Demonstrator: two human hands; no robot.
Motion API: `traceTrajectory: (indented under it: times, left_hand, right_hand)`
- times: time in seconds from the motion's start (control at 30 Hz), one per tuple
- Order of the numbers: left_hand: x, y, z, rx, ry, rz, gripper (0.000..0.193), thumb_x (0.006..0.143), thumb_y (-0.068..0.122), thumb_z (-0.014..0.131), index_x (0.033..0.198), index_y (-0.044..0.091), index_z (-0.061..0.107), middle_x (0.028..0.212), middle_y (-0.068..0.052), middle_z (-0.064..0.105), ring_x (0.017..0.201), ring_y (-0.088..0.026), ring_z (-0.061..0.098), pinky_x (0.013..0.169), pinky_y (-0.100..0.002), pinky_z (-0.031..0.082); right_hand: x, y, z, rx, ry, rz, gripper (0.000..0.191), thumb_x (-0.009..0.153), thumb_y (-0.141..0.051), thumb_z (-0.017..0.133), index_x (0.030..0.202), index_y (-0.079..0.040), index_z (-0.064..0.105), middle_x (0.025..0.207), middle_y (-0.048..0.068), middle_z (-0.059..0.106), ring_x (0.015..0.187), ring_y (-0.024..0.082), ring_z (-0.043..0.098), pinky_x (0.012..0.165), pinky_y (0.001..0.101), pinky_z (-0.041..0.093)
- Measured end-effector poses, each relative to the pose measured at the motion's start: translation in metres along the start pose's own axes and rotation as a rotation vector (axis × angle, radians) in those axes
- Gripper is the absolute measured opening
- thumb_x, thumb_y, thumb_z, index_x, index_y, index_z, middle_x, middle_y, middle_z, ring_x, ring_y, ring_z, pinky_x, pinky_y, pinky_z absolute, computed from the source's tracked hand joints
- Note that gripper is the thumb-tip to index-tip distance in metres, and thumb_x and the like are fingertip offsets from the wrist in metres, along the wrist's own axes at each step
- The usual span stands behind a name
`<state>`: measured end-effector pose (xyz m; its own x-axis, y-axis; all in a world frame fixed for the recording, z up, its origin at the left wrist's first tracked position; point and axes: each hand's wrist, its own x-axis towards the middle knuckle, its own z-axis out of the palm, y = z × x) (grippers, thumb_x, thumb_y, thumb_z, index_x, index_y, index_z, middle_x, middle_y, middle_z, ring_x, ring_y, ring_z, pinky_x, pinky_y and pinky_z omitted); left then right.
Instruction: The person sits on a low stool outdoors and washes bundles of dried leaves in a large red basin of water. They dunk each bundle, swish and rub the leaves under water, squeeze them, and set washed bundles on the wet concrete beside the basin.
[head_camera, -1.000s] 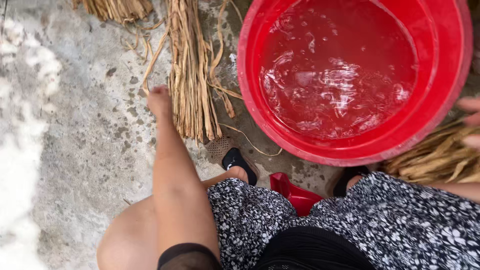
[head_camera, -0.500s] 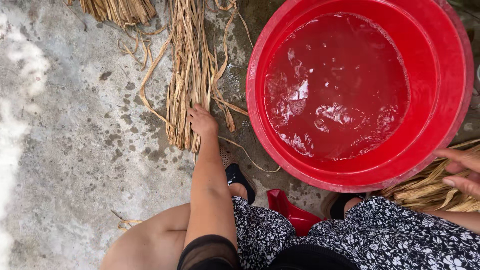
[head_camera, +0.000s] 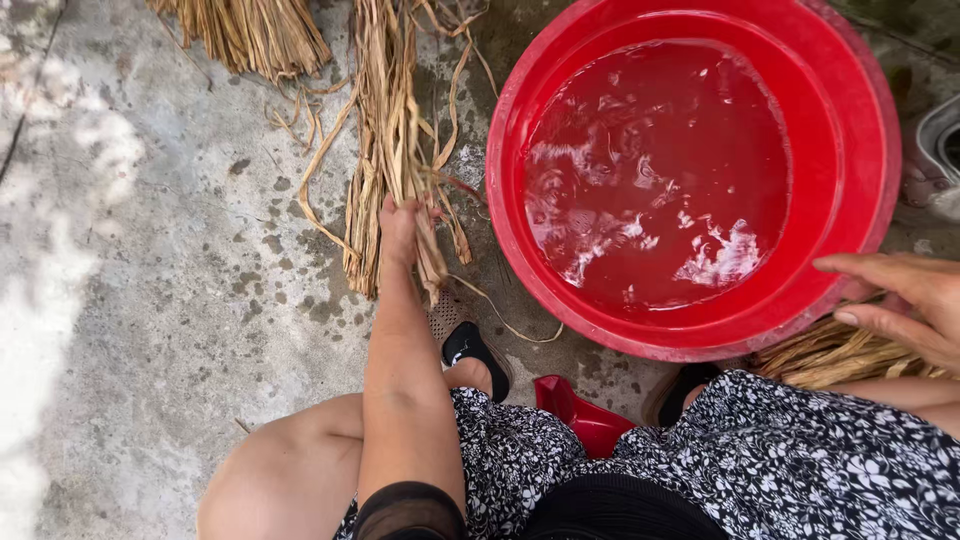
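Note:
My left hand (head_camera: 398, 228) is closed around a bundle of dry straw strips (head_camera: 385, 120) that lies on the concrete floor left of a big red basin (head_camera: 858, 150) full of rippling water. The strips hang past my fingers toward my foot. My right hand (head_camera: 905, 300) hovers open at the basin's lower right rim, fingers spread, just above another pile of straw (head_camera: 830, 352) by my knee. It holds nothing.
A second straw bundle (head_camera: 250, 35) lies at the top left. I squat in a black-and-white patterned dress, black sandals (head_camera: 470, 345) under me, and a low red stool (head_camera: 585, 415) between my legs. A grey object (head_camera: 940, 155) sits at the right edge.
My left hand moved right along the floor and closed on the straw bundle. My right hand came further into view at the basin's rim. The view shifted left of the basin.

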<state>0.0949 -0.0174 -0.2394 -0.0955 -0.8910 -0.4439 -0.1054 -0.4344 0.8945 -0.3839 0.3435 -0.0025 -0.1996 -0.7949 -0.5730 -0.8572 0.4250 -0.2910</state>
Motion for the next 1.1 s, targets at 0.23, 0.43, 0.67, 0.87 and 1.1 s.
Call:
traceTrajectory:
  times: [0.23,0.43,0.67,0.87,1.1]
  left_hand:
    - [-0.012,0.039,0.031,-0.329,-0.072,-0.082,0.047,0.095,0.012,0.074,0.133,-0.001,0.051,0.087,-0.011,0.073,0.059,-0.013,0.058,0.052,-0.027,0.049]
    - [-0.013,0.054,0.043,-0.427,-0.178,0.344,0.037,0.093,0.003,0.074,0.128,0.005,0.062,0.100,-0.003,0.071,0.083,-0.011,0.064,0.077,-0.026,0.053]
    - [-0.036,0.135,0.028,-0.481,-0.229,0.612,0.050,0.093,-0.005,0.067,0.141,0.006,0.059,0.127,-0.009,0.072,0.119,-0.016,0.068,0.106,-0.029,0.055]
    - [-0.106,0.231,0.012,-0.665,-0.489,0.822,0.049,0.091,-0.001,0.076,0.136,0.009,0.062,0.137,-0.018,0.067,0.113,-0.031,0.072,0.097,-0.043,0.062]
    - [-0.184,0.257,0.027,-0.449,-0.711,0.913,0.043,0.092,0.003,0.077,0.132,0.007,0.065,0.125,-0.017,0.072,0.107,-0.027,0.074,0.097,-0.044,0.063]
  right_hand:
    - [-0.021,0.009,0.011,-0.094,0.052,0.031,0.061,0.088,-0.031,0.076,0.146,-0.026,0.058,0.107,0.004,0.077,0.075,0.014,0.072,0.068,0.0301,0.062]
    - [-0.022,0.065,0.040,0.032,0.074,0.040,0.062,0.090,-0.027,0.076,0.149,-0.024,0.060,0.103,0.006,0.070,0.069,0.014,0.070,0.066,0.0290,0.062]
    - [-0.013,0.126,0.060,0.078,0.027,0.138,0.063,0.092,-0.024,0.078,0.151,-0.020,0.056,0.097,0.006,0.075,0.067,0.016,0.066,0.059,0.0301,0.062]
    - [-0.014,0.132,0.069,0.092,0.045,0.117,0.063,0.091,-0.025,0.077,0.151,-0.019,0.057,0.096,0.006,0.074,0.067,0.015,0.068,0.058,0.0291,0.063]
    - [-0.012,0.101,0.055,0.076,0.028,0.173,0.064,0.093,-0.024,0.076,0.153,-0.020,0.054,0.095,0.006,0.075,0.068,0.016,0.066,0.059,0.0308,0.065]
